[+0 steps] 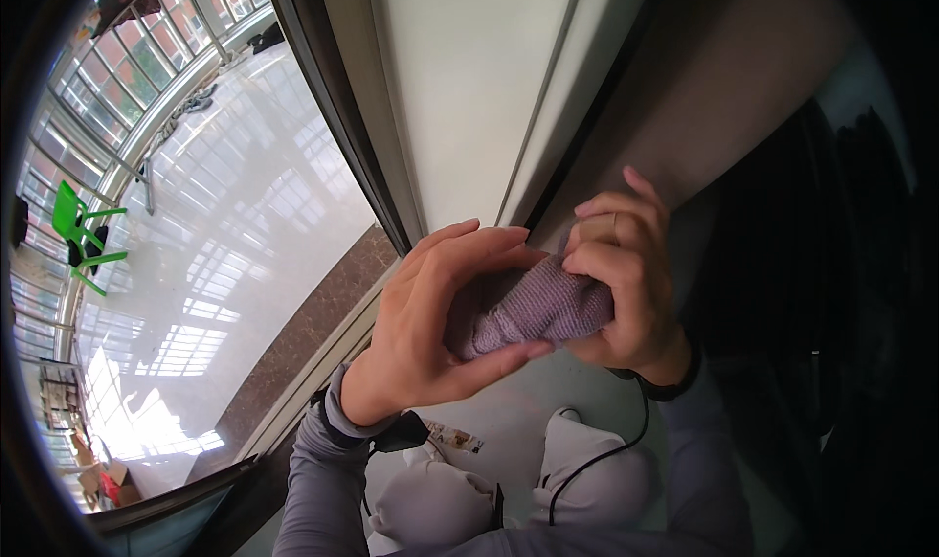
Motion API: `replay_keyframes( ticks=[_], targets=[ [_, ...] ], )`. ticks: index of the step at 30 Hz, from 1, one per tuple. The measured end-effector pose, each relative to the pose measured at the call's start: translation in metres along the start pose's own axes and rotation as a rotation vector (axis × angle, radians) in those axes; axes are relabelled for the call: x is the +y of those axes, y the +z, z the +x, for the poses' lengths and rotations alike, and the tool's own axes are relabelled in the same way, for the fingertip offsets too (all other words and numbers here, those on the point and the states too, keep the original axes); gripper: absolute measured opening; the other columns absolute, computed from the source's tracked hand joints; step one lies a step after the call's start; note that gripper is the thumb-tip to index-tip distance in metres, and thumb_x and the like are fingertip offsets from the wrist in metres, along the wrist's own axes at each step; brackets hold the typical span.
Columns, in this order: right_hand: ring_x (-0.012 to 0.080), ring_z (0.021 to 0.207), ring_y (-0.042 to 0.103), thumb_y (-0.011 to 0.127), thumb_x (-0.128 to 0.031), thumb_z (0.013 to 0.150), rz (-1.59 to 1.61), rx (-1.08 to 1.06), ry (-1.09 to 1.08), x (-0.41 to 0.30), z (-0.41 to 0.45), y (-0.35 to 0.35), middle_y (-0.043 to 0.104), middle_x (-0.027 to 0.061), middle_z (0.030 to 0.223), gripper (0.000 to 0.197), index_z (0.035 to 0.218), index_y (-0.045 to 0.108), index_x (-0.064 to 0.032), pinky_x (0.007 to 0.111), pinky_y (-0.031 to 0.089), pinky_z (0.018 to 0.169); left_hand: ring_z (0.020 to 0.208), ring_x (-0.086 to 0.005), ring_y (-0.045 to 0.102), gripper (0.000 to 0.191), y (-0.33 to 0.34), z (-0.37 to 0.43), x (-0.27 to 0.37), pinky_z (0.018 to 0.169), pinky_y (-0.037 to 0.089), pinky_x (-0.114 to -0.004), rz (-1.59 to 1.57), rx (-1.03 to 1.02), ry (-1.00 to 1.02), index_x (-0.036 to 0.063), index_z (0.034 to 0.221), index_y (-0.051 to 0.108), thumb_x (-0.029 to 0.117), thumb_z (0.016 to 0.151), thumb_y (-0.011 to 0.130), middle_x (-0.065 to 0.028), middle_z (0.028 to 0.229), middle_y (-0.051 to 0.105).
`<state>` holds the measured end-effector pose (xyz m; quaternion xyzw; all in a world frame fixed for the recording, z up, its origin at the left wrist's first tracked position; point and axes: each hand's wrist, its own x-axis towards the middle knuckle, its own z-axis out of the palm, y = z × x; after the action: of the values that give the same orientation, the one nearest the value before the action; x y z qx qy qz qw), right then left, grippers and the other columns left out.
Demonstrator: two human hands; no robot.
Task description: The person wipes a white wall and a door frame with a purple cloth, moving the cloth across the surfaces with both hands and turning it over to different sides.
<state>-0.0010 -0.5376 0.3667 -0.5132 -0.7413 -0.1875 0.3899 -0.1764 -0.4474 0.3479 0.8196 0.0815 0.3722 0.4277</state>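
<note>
A bunched purple knitted cloth [544, 302] is held in the air between my two hands, in front of my body. My left hand [422, 315] curves around its left end, fingers over the top and thumb along the lower edge. Bent fingers of my right hand [623, 282] pinch the upper right part, and the rest of that hand wraps the right end. The part of the cloth inside my left palm lies in shadow. Each wrist wears a dark band, and a thin black cable [598, 458] hangs below the right one.
Ahead stands a pale panel [469, 80] with a dark frame. Left of it, a doorway opens onto a shiny tiled floor [242, 212], with a green chair [70, 216], barred windows and a cardboard box [121, 480]. A printed packet [456, 437] lies near my feet.
</note>
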Motion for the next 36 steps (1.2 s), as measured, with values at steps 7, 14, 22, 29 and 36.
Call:
replay_keyframes(
  ticks=[7, 14, 22, 29, 36],
  targets=[
    [0.0271, 0.094, 0.048, 0.078, -0.016, 0.064, 0.368, -0.476, 0.275, 0.002, -0.057, 0.042, 0.049, 0.0095, 0.098, 0.055, 0.107, 0.045, -0.0067, 0.038, 0.037, 0.087, 0.078, -0.0243, 0.061, 0.033, 0.019, -0.055, -0.061, 0.07, 0.051, -0.031, 0.26, -0.05, -0.041, 0.0013, 0.094, 0.056, -0.002, 0.065, 0.072, -0.0102, 0.1, 0.059],
    [0.0284, 0.093, 0.05, 0.06, -0.006, 0.075, 0.5, -0.525, 0.351, 0.006, -0.076, 0.038, 0.052, 0.0104, 0.095, 0.033, 0.105, 0.047, -0.0057, 0.038, 0.036, 0.088, 0.072, -0.0225, 0.057, 0.022, 0.024, -0.067, -0.073, 0.06, 0.047, -0.03, 0.403, 0.022, 0.15, 0.0094, 0.071, 0.051, 0.0, 0.059, 0.067, -0.0037, 0.088, 0.064],
    [0.0217, 0.087, 0.047, 0.059, 0.002, 0.076, -0.029, 0.508, -0.027, 0.039, 0.024, 0.051, 0.05, 0.0054, 0.094, 0.026, 0.095, 0.063, -0.0143, 0.034, 0.038, 0.078, 0.087, -0.0179, 0.056, 0.022, 0.012, 0.037, -0.046, 0.068, 0.047, -0.027, 0.558, 0.479, 0.422, 0.0002, 0.094, 0.059, -0.007, 0.074, 0.064, -0.0127, 0.106, 0.051],
    [0.0285, 0.093, 0.045, 0.065, -0.005, 0.073, 0.132, 0.731, 0.148, 0.068, -0.069, 0.18, 0.046, 0.0144, 0.101, 0.03, 0.1, 0.055, -0.0092, 0.036, 0.039, 0.08, 0.085, -0.0305, 0.052, 0.037, 0.065, -0.002, -0.135, 0.072, 0.044, -0.037, 0.819, 0.491, 0.502, 0.0054, 0.088, 0.044, -0.001, 0.066, 0.074, -0.0172, 0.097, 0.05],
    [0.0324, 0.091, 0.05, 0.062, -0.006, 0.076, 0.224, 0.304, 0.343, 0.068, -0.16, 0.209, 0.048, 0.0159, 0.102, 0.04, 0.112, 0.047, -0.0112, 0.038, 0.043, 0.079, 0.093, -0.0298, 0.049, 0.035, 0.102, -0.069, -0.187, 0.076, 0.043, -0.036, 0.868, 0.352, 0.243, 0.0068, 0.09, 0.05, -0.004, 0.065, 0.071, -0.0149, 0.102, 0.048]
  ],
)
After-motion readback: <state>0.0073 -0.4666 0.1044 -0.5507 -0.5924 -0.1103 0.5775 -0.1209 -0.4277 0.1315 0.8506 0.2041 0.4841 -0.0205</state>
